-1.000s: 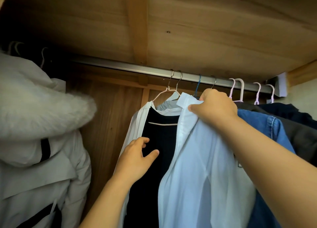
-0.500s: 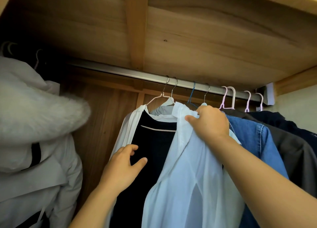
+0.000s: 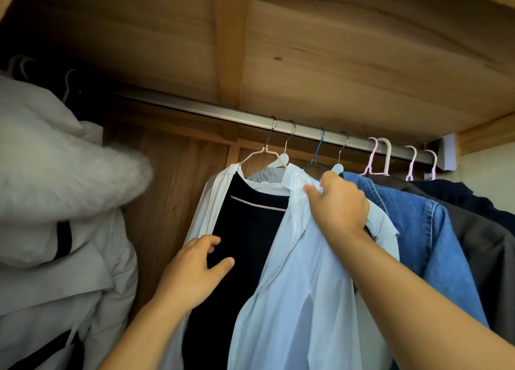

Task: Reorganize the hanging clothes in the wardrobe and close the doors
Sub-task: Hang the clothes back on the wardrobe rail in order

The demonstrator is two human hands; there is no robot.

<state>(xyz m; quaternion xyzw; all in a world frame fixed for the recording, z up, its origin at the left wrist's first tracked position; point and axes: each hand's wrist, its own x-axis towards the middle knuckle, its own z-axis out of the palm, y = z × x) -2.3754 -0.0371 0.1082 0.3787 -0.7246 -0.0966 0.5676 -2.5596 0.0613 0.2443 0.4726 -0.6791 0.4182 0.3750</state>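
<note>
Nearest, below the rail [image 3: 211,110], the dark garment [image 3: 248,230] is touched by the left hand [image 3: 195,272] with fingers spread, apparently steadying it, while the pale blue shirt [image 3: 292,300], hung just under the rail, is gripped at its shoulder by the right hand [image 3: 338,202], seemingly for sliding.

A strip of pale, greenish-white wall [image 3: 492,180] shows at three o'clock, hard against the right edge, plain and softly lit.

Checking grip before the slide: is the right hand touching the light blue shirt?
Touching. The head view shows the right hand gripping the light blue shirt at its collar, fingers curled into the fabric.
</note>
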